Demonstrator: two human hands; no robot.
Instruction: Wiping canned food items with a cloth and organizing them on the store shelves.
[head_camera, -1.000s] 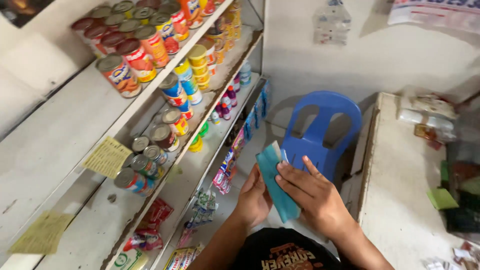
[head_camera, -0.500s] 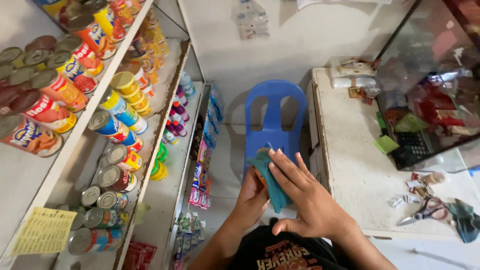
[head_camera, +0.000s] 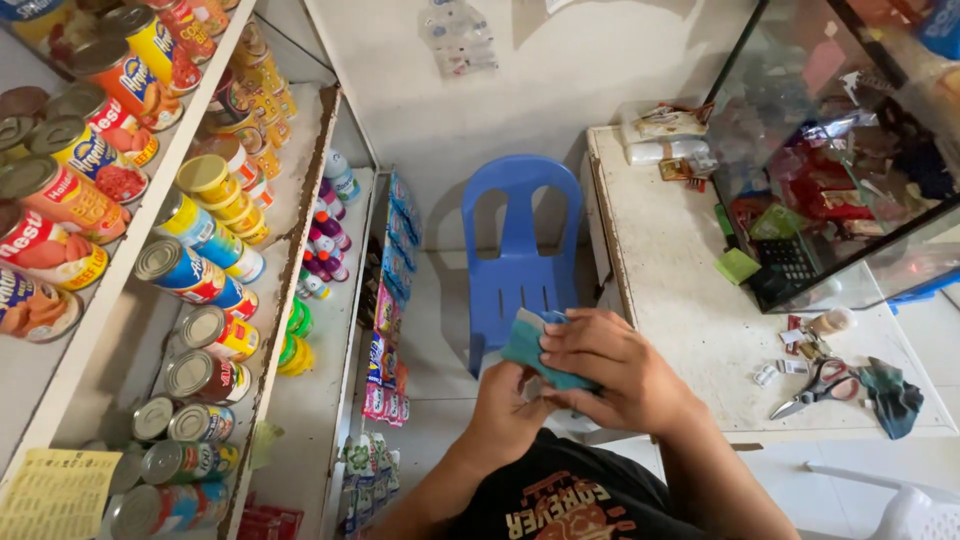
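Teal cloth (head_camera: 535, 350), lower centre. Blue plastic chair (head_camera: 522, 250), centre. White counter (head_camera: 690, 320), right, stained grey. Scissors (head_camera: 815, 388) with red and grey handles, lower right; dark green rag (head_camera: 892, 397) beside them. Cans (head_camera: 190, 270), left: red, yellow and blue labels. Yellow sheet (head_camera: 55, 492), lower left. Black shirt (head_camera: 570, 500), orange print.

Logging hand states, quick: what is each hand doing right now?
Left hand: closed on the lower end of the teal cloth.
Right hand: closed over the same cloth from above.

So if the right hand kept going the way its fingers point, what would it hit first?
The right hand points left across the teal cloth it grips; beyond that, probably the hanging packets on the shelf edge, though depth is unclear.
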